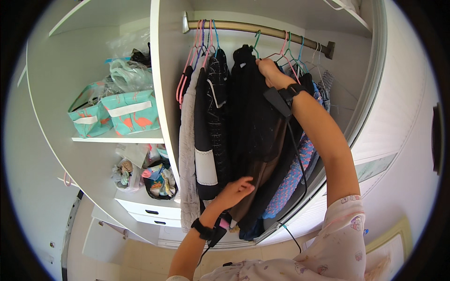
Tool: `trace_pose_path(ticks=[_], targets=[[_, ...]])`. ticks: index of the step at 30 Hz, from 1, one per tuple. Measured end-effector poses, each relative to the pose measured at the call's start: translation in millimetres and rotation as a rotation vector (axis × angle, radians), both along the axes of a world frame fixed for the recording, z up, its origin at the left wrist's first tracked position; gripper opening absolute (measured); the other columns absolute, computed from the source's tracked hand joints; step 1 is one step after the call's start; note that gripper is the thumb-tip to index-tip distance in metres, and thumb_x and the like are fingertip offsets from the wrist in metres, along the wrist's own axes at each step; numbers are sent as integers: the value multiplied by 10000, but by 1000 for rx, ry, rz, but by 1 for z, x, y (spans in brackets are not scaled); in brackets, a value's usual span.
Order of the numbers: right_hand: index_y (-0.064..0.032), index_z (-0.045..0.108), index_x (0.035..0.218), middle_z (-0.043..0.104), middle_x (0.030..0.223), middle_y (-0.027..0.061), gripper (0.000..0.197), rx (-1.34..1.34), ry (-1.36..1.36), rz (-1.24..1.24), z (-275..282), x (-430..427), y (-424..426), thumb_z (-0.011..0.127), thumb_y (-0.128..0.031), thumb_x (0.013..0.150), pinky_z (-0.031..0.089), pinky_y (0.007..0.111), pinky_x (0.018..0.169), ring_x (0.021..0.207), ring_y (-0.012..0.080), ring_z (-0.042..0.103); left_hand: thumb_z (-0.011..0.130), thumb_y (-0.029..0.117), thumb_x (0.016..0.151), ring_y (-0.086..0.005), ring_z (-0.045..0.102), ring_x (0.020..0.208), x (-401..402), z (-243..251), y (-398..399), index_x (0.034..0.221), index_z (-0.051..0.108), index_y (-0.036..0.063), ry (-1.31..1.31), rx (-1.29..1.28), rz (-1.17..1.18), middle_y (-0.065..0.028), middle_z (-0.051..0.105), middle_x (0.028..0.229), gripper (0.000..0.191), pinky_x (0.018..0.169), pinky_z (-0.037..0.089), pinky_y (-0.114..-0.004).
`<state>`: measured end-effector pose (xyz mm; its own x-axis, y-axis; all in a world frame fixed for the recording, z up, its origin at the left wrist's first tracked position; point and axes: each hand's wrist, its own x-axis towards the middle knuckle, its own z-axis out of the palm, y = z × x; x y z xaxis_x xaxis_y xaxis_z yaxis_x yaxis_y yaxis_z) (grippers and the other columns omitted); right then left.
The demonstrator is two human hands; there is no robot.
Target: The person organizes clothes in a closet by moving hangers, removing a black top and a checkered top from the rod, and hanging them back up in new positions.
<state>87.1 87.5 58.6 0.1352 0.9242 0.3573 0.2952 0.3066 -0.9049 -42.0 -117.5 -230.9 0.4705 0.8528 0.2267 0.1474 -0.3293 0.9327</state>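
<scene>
Clothes on plastic hangers hang from a metal closet rod. My right hand is raised near the rod, its fingers closed at the shoulder of a black garment; that garment hangs beside a green hanger. Lower down, my left hand has its fingers apart in front of a dark brown garment; whether it touches the cloth is unclear. Left of the black garment hang a black patterned jacket and a grey fluffy coat. A blue and pink knitted garment hangs on the right.
A white divider separates the rod section from shelves with teal flamingo-print fabric bins. Below them stand bags of cloth items above white drawers. The sliding door frame borders the right side. Black cables run from both wrists.
</scene>
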Motion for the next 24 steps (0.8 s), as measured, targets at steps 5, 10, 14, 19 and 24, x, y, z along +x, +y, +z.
trace_pose_path(ticks=[5, 10, 14, 19, 24], targets=[[62, 518, 1056, 565, 1006, 200, 350, -12, -14, 29, -13, 10, -1, 438, -227, 876, 416, 376, 725, 915, 301, 543, 522, 102, 856, -142, 594, 890, -2, -14, -17, 1150, 486, 34, 28, -25, -59, -101, 622, 968, 304, 767, 455, -246], [61, 546, 1021, 587, 977, 207, 320, 370, -186, -45, 8, 8, -28, 441, -198, 865, 421, 366, 734, 873, 313, 568, 538, 86, 840, -166, 597, 873, -6, 15, -16, 1120, 504, 28, -78, 150, 50, -109, 612, 969, 288, 754, 463, -263], [51, 566, 996, 602, 925, 201, 306, 371, -212, -47, 44, 3, -29, 436, -189, 857, 421, 365, 732, 861, 320, 571, 551, 47, 813, -194, 578, 901, 7, 55, -2, 1087, 515, 17, -292, 303, 180, -124, 554, 1050, 277, 770, 457, -271], [35, 538, 1069, 584, 996, 207, 331, 302, -165, 27, 57, -17, 15, 437, -201, 860, 422, 366, 758, 906, 343, 561, 510, 12, 824, -160, 552, 945, 13, 66, -5, 1068, 527, 10, -341, 323, 190, -91, 535, 1041, 245, 785, 435, -248], [21, 562, 1040, 591, 995, 204, 334, 318, -128, -53, 56, -35, 28, 431, -228, 861, 429, 385, 761, 921, 359, 562, 521, 10, 813, -169, 561, 915, 2, 50, -6, 1049, 535, 15, -298, 300, 271, -97, 533, 1010, 237, 761, 450, -250]])
